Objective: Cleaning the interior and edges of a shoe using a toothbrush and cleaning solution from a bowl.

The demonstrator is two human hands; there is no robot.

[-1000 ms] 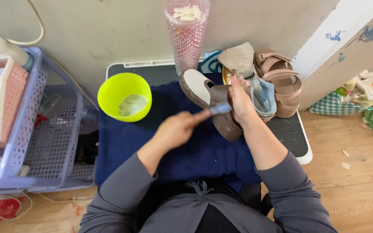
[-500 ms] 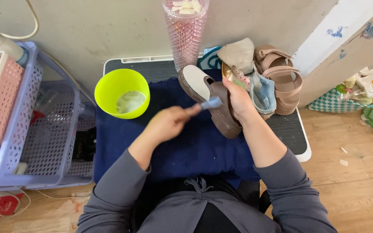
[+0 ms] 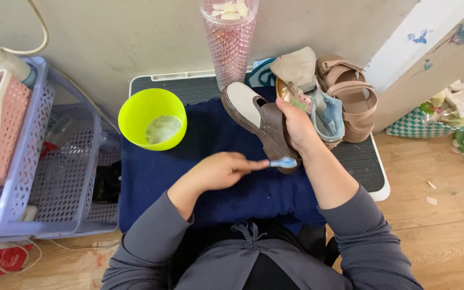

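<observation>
Green bowl (image 3: 152, 119) holds perhaps foam; left hand (image 3: 218, 171) grips brush (image 3: 283, 162), right hand (image 3: 296, 126) clasps shoe (image 3: 259, 121).

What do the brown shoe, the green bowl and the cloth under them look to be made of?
Brown shoe: matte, looks like suede or nubuck, with a smooth pale sole that seems rubber. Green bowl: glossy, evenly lime-coloured, likely plastic. Blue cloth: soft, napped and slightly rumpled, probably a towel or fleece.

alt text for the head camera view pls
A person's right hand holds a brown shoe over a dark blue cloth while the left hand presses a small blue brush to its heel. A lime green bowl sits left.
</observation>
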